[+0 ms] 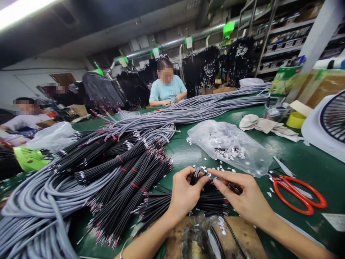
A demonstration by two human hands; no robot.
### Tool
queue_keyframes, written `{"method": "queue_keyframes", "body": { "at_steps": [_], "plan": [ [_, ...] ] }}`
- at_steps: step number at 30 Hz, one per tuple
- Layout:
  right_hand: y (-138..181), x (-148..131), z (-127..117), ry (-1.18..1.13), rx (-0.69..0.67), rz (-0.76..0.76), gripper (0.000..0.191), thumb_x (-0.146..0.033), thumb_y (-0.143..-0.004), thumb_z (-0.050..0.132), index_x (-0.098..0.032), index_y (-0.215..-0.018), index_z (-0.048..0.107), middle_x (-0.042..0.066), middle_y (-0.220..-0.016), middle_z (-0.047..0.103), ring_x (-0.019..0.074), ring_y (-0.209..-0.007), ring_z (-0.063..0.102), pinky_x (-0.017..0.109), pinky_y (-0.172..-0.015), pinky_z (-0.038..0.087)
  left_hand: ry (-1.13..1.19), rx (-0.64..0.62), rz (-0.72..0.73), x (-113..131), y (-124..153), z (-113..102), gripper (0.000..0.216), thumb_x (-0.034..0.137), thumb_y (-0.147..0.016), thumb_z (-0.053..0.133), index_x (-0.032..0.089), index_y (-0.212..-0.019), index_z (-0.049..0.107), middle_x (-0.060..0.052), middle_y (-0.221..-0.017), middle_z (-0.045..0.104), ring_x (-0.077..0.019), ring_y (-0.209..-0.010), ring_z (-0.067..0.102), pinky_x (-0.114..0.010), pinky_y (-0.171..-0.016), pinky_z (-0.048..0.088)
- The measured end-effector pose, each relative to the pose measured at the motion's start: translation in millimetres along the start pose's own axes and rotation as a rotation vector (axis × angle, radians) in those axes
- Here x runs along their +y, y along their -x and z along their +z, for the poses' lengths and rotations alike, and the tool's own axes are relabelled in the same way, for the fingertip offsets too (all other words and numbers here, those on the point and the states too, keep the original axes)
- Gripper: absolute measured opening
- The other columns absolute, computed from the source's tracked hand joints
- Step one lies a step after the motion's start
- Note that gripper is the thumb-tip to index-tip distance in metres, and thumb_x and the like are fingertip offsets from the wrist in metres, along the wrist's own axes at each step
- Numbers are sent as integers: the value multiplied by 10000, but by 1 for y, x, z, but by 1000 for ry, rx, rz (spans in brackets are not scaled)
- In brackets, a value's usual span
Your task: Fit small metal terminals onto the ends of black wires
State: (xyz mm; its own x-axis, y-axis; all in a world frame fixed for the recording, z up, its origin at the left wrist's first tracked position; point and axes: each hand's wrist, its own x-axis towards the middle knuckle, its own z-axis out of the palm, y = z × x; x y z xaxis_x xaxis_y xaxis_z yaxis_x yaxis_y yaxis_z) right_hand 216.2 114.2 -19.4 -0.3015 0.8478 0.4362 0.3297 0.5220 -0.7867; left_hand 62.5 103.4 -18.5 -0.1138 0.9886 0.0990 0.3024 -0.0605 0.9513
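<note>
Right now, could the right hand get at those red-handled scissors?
Probably yes: the scissors lie beside the right hand, with only small white scraps between, though its grip is occupied with something black.

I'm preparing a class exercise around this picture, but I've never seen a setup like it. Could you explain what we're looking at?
There is no machine arm here: the hands are a person's own, bare. The single view comes from a camera worn on that person's head, looking forward and down. The left hand holds a few short black cables; the right hand's fingertips meet beside their ends, though what they pinch is unclear. On the green table lie black cable bundles, long grey cables, a clear bag of small pale pieces and red-handled scissors. Across it sits a co-worker in light blue.
</note>
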Motion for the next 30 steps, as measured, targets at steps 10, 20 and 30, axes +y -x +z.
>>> {"method": "queue_keyframes", "body": {
  "at_steps": [10,20,30],
  "plan": [
    [1,3,0,242,8,26,370,-374,-841,488,-227,-1174,555,59,-967,634,181,-827,599,299,-710,480,-3,87,41,-1,1,-1,282,342,-678,647,153,-594,455,49,-529,437,-73,-488,376,-197,-474,313],
    [1,2,0,205,-52,-11,270,-318,-873,448,-224,-1026,649,33,-839,640,148,-747,601,254,-673,464,-15,129,100,2,3,1,311,303,-655,670,157,-543,419,55,-516,421,-65,-489,350,-186,-467,291],
    [-4,4,-7,114,-6,18,267,-360,-829,512,-225,-1004,662,37,-802,654,163,-699,596,278,-645,473,57,-264,51,7,-2,-12,307,367,-784,540,120,-604,572,-22,-505,566,-98,-463,493,-209,-498,413]
  ]
}}
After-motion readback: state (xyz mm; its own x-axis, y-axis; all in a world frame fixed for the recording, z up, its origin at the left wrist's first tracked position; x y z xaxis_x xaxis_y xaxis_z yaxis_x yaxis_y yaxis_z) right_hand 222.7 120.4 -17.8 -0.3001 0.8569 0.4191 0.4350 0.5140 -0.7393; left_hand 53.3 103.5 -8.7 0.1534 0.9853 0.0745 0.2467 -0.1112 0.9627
